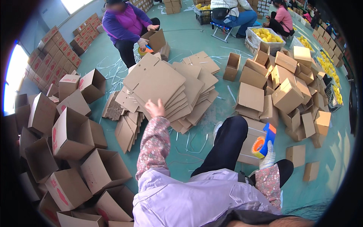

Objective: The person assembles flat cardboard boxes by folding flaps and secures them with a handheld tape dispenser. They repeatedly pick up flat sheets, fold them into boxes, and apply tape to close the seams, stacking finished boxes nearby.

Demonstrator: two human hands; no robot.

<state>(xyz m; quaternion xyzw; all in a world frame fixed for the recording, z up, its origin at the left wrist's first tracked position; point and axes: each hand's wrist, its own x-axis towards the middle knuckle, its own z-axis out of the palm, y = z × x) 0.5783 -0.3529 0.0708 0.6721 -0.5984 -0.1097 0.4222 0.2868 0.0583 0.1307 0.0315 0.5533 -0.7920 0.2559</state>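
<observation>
Several flat brown cardboard sheets may slide off under the pinching left hand; right hand grips a blue-orange tape dispenser.

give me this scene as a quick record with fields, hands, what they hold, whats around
left hand: bare, gripping the edge of the top flat cardboard sheet on a stack
right hand: white glove, holding a tape dispenser, blue and orange with a yellowish roll
left side: assembled open boxes piled on the green floor
right side: more brown boxes in a heap
background: a person in a purple jacket handling a box; crates of yellow fruit
</observation>
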